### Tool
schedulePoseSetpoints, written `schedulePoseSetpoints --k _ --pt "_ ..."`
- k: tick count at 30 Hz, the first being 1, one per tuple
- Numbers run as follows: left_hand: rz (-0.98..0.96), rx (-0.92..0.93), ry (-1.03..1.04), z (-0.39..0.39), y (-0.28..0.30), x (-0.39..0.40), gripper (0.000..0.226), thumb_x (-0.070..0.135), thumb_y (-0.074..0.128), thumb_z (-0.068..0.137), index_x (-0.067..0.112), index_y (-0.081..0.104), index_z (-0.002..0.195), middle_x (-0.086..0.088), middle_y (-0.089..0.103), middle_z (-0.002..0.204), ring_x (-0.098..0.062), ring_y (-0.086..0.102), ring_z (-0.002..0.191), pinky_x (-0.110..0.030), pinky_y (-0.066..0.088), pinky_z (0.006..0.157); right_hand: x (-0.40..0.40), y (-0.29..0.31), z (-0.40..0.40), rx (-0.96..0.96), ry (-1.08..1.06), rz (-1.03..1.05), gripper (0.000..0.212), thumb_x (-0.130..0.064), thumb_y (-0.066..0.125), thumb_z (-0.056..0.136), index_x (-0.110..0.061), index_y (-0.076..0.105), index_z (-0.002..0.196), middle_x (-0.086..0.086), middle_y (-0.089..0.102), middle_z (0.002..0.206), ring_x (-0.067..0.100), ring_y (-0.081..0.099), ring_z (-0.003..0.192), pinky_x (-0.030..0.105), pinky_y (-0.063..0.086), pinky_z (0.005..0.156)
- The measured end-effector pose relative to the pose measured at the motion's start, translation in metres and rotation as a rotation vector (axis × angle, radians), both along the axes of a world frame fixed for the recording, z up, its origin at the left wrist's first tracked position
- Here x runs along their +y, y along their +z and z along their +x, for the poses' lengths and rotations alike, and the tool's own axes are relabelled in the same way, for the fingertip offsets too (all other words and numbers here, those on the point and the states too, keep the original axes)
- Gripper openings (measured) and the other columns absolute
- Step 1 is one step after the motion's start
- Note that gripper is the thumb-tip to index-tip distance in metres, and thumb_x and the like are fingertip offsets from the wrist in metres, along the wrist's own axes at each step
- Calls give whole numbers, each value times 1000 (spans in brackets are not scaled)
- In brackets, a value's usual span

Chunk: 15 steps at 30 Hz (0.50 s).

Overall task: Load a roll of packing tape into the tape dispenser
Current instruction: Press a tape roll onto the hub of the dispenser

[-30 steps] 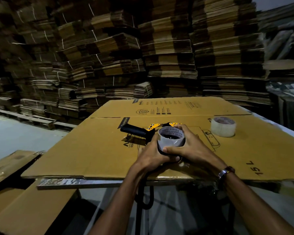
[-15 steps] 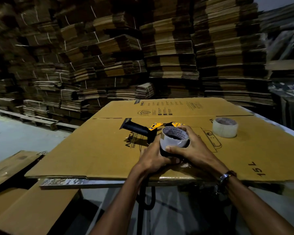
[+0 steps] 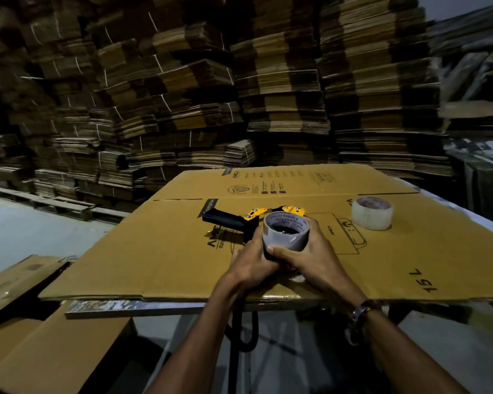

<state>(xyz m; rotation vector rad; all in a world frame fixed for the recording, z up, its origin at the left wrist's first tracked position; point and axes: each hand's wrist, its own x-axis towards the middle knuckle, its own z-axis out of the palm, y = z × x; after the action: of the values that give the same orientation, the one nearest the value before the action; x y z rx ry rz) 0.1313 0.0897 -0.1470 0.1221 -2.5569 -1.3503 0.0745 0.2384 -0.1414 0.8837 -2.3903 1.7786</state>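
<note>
While the tape roll (image 3: 285,234) sits over the dispenser (image 3: 249,220) on the flattened carton (image 3: 154,257), both hands clasp it: right hand (image 3: 310,255) wrapping it, left hand (image 3: 252,260) steadying beside. Seating appears underway; next, press it fully onto the hub. A spare roll (image 3: 372,213) lies well apart.

Tape roll (image 3: 285,234): grey-brown band, white core printed with dark lettering.
Dispenser (image 3: 248,218): black handle, yellow body.
Spare roll (image 3: 372,213), right of the dispenser: cloudy off-white.
Cardboard sheet (image 3: 160,251) under the dispenser: tan with black print.
Stacked cardboard (image 3: 282,81) behind the dispenser: brown layers, white straps.
</note>
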Motion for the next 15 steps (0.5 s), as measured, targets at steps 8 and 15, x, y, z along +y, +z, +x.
schedulePoseSetpoints --k 8,15 --pt "107 76 -83 -8 -7 -5 108 40 93 58 42 32 146 16 59 136 -9 54 128 -45 43 110 16 27 -9 205 186 250 83 -50 86 67 -45 37 133 -19 62 128 3 59 119 38 52 101" --pt "69 2 -5 -5 -6 -3 93 62 87 50 52 36 127 15 63 125 -18 57 121 -49 45 105 15 16 -5 21 126 24 80 -43 89 67 -36 45 133 -13 63 126 7 62 114 32 56 93"
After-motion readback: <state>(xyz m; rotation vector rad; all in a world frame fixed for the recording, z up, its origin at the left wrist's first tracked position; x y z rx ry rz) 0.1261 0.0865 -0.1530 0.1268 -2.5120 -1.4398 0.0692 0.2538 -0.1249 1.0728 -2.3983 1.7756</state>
